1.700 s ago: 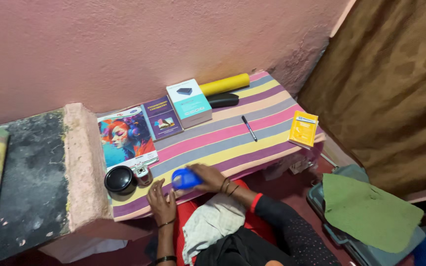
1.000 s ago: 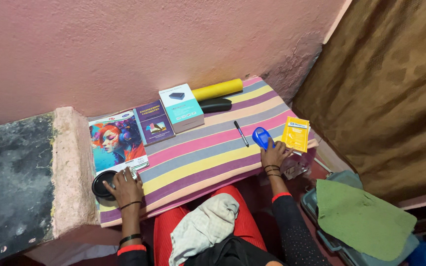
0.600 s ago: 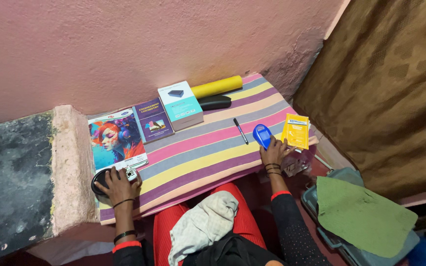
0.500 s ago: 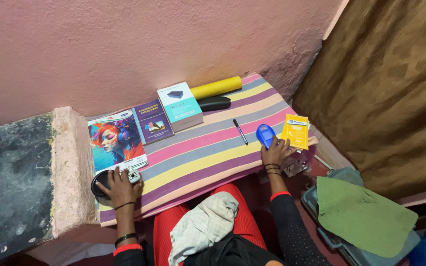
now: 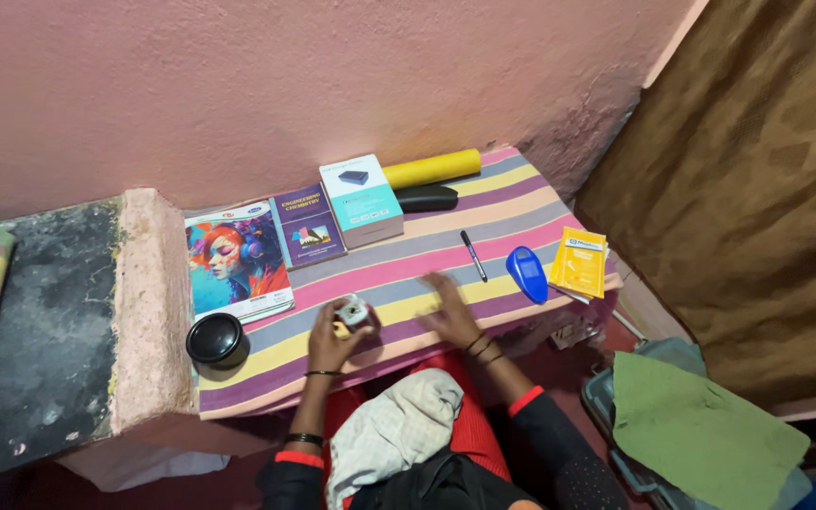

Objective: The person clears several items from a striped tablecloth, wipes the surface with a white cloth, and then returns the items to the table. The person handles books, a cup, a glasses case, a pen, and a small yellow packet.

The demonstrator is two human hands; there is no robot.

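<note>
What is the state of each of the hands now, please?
Left hand: closed on a small white object.
Right hand: open, flat on the striped cloth, holding nothing.

a bench [image 5: 399,326] under a striped cloth carries — along the wall — a colourful magazine [image 5: 236,260], a purple book [image 5: 307,227], a teal box [image 5: 361,200], a yellow roll [image 5: 432,167] and a black case [image 5: 427,197]; nearer the front — a pen [image 5: 473,255], a blue oval object [image 5: 526,273], a yellow packet [image 5: 579,262] and a round black container [image 5: 216,339].
</note>
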